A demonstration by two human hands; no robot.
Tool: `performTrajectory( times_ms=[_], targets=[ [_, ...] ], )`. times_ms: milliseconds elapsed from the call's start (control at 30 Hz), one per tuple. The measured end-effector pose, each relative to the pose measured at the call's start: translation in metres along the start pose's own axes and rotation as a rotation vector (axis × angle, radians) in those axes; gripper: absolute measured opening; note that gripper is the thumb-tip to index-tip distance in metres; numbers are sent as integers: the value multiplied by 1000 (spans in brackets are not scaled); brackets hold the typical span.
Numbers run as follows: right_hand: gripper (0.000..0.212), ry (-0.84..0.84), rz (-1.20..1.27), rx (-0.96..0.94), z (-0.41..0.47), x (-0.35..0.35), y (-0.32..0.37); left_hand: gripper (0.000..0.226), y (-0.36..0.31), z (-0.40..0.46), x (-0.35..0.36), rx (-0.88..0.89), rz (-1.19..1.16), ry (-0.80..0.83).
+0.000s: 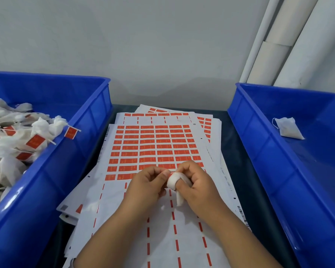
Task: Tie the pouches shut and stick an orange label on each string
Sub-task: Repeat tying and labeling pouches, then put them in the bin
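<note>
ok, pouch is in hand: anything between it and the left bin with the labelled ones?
Nothing visible. Both the left hand and right hand hold the pouch over the label sheets. The path to the left bin crosses only flat sheets and its near wall, which the pouch must clear.

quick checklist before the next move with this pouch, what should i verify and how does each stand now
1. Small white fabric pouch in hand: ok, the right hand grips it.
2. Left hand working at the pouch's top: ok, its fingers pinch there.
3. String tied shut: cannot tell, the fingers hide it.
4. Orange labels left on the top white label sheet: ok, many rows remain.
5. Blue plastic bin on the left has room for finished pouches: ok.
6. More pouches to do: ok, one unlabelled white pouch lies in the blue plastic bin on the right.
</note>
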State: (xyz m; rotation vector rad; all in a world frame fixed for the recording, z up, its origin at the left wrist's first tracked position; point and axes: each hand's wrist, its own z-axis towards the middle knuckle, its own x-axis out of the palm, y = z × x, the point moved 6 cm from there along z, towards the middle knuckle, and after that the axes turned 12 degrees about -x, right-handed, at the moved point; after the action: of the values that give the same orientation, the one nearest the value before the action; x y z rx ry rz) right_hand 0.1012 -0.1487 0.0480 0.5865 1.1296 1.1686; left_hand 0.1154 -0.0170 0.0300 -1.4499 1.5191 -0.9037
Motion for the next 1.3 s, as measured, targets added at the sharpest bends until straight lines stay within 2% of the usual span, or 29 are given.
performTrajectory(
  times_ms=[133, 267, 567, 700, 833, 933, 1133, 1233, 1300],
  targets=[
    [23, -72, 46, 9, 1, -2, -1, 12, 6, 0, 1, -79, 22, 28],
    [19, -125, 42, 29, 3, -5, -2, 14, 4, -1, 3, -68, 88, 34],
    [7, -150, 74, 191, 3, -6, -11, 15, -10, -7, 2, 119, 151, -37],
    [14, -154, 197, 332, 1, -5, -18, 16, -12, -11, 6, 209, 244, -72],
    [27, -86, 355, 421, -2, 4, -18, 12, -16, -10, -4, 239, 192, -158],
    [20, -42, 505, 476, -3, 10, -18, 12, -18, -10, -8, 261, 202, -212],
    [20, -17, 794, 451, -2, 12, -11, 19, -22, -18, -4, 372, 247, -220],
    [27, -51, 813, 433, 0, 9, -12, 26, -25, -25, 0, 442, 247, -179],
    [25, -64, 839, 434, 0, 8, -14, 31, -26, -31, 5, 502, 295, -123]
  ],
)
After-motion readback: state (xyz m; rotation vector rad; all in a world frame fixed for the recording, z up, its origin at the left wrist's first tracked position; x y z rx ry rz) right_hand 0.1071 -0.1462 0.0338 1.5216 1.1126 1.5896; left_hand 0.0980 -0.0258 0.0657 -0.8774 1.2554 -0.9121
